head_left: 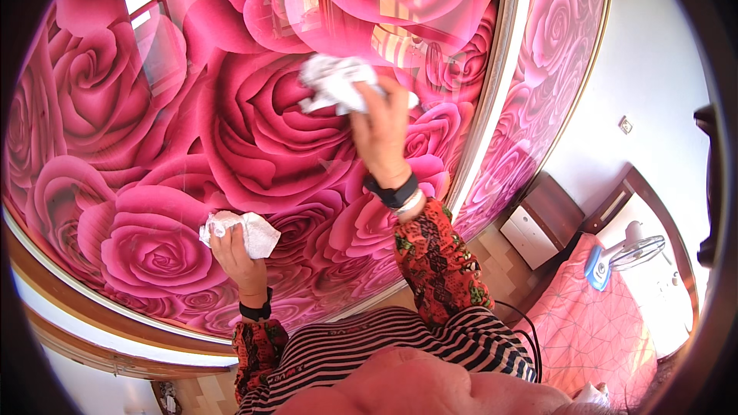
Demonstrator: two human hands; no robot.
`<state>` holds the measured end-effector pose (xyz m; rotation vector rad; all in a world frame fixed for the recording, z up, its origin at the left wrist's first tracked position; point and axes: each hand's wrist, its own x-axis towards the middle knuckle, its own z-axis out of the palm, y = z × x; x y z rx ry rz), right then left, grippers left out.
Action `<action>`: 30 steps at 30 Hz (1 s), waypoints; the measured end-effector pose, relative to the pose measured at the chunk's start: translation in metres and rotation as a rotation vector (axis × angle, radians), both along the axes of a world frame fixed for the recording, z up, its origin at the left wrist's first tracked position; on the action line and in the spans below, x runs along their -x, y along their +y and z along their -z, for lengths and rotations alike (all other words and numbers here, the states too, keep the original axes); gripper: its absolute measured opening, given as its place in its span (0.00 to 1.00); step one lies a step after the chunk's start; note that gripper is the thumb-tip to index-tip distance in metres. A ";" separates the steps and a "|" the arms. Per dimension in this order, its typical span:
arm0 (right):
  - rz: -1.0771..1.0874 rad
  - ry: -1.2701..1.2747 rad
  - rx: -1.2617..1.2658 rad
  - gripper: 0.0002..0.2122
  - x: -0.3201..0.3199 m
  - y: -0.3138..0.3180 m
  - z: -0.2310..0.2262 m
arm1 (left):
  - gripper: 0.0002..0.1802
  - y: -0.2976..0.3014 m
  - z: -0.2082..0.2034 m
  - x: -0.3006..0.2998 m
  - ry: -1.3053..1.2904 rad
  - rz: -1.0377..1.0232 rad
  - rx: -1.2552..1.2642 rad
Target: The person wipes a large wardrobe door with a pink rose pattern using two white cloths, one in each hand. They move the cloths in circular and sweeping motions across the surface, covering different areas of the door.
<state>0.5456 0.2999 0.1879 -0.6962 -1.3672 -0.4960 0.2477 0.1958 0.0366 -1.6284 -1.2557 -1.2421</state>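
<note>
A glossy panel (269, 131) printed with large pink roses fills most of the view and mirrors a bright window. Raised high against it, my right hand (382, 124) grips a crumpled white cloth (338, 81), slightly blurred. Lower and to the left, my left hand (238, 259) presses another bunched white cloth (257, 234) to the same panel. Both palms are turned away, and the fingers curl over the cloths. Dark bands circle both wrists, and patterned red sleeves cover the forearms.
A pale frame strip (492, 84) separates a second rose panel (550, 54) at right. Beyond it stand a brown and white nightstand (538, 219) and a bed with a pink cover (592, 323). A blue and white fan (603, 265) rests on the bed. Wooden floor (492, 253) shows below.
</note>
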 end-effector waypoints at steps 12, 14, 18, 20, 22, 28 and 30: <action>0.114 0.002 -0.193 0.22 -0.038 0.027 -0.077 | 0.19 0.000 0.001 -0.001 0.014 -0.010 0.005; 0.180 0.093 -0.140 0.19 -0.072 0.035 -0.066 | 0.19 0.001 0.002 -0.001 0.015 -0.012 -0.013; 0.259 0.254 -0.092 0.17 -0.125 0.048 -0.017 | 0.20 0.002 0.003 -0.002 -0.003 0.002 -0.023; 0.288 0.340 -0.004 0.18 -0.139 0.048 0.015 | 0.20 0.002 0.004 -0.002 -0.012 -0.006 -0.012; 0.289 0.437 0.111 0.19 -0.143 0.046 0.041 | 0.20 0.002 0.004 -0.002 -0.010 0.003 -0.014; 0.250 0.355 0.095 0.19 -0.110 0.035 0.070 | 0.20 0.000 -0.005 -0.008 -0.043 0.036 -0.029; 0.131 0.343 0.051 0.21 -0.088 0.029 0.073 | 0.20 -0.002 -0.015 -0.011 -0.042 0.058 -0.028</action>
